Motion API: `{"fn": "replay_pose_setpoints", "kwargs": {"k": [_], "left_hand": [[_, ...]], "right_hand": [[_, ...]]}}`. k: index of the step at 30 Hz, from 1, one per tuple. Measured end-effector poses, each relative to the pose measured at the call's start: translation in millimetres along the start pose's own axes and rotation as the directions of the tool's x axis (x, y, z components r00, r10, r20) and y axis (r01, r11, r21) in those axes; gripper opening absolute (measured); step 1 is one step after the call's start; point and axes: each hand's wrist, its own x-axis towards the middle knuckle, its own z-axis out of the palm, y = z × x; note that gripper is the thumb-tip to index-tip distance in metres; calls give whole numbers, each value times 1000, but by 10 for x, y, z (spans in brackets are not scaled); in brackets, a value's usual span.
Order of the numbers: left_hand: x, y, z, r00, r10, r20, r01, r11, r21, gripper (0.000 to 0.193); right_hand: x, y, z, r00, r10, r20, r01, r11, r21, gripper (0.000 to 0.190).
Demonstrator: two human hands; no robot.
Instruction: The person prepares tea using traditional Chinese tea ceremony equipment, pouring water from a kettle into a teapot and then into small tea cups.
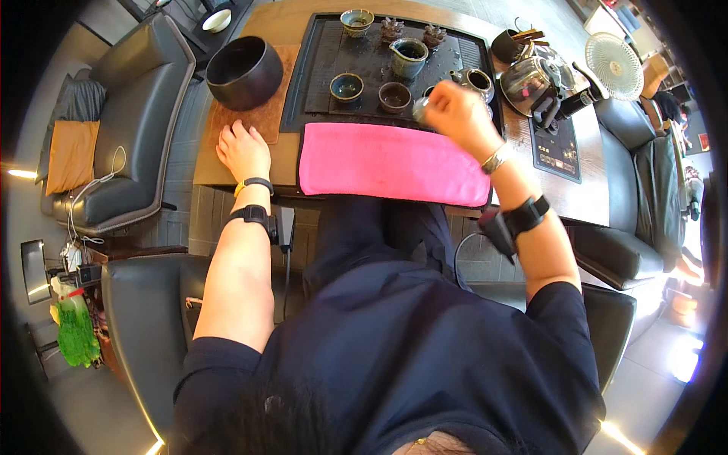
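My left hand [244, 151] rests palm down on the near edge of a brown mat [264, 122], holding nothing. Just beyond its fingers stands a large black bowl [244, 74]. My right hand [463, 119] is raised above the near right corner of a black tea tray [364, 62]. Its fingers pinch a small pale object [420, 110], too blurred to name. On the tray near that hand are a brown teacup [394, 97], a small teapot [478, 81] and a spouted pitcher [408, 57]. A folded pink towel [392, 162] lies along the tray's near edge.
A blue-glazed cup [346, 87], another cup [356, 23] and two small figurines [392, 28] also stand on the wet tray. To the right are a glass kettle [526, 85], an induction panel [557, 148], a dark holder with wooden tools [506, 46] and a white fan [614, 65].
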Motion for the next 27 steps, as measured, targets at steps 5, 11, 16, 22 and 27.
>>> {"fn": "replay_pose_setpoints", "kwargs": {"k": [5, 11, 16, 22, 27], "left_hand": [[5, 56, 12, 1000, 6, 17, -6, 1000, -12, 35], [-30, 26, -3, 999, -8, 35, 8, 1000, -6, 36], [-17, 14, -41, 999, -7, 51, 7, 1000, 1, 36], [-16, 55, -44, 999, -2, 42, 2, 1000, -17, 35], [-22, 41, -22, 999, 4, 34, -3, 1000, -31, 36]], "right_hand": [[-476, -256, 626, 984, 33, 176, -50, 994, 93, 21], [-425, -276, 559, 961, 89, 263, -127, 983, 132, 27], [128, 68, 521, 966, 117, -229, -102, 992, 79, 52], [868, 506, 806, 911, 166, -377, -191, 981, -28, 97], [1137, 502, 969, 892, 333, -307, -319, 943, 98, 106]]}}
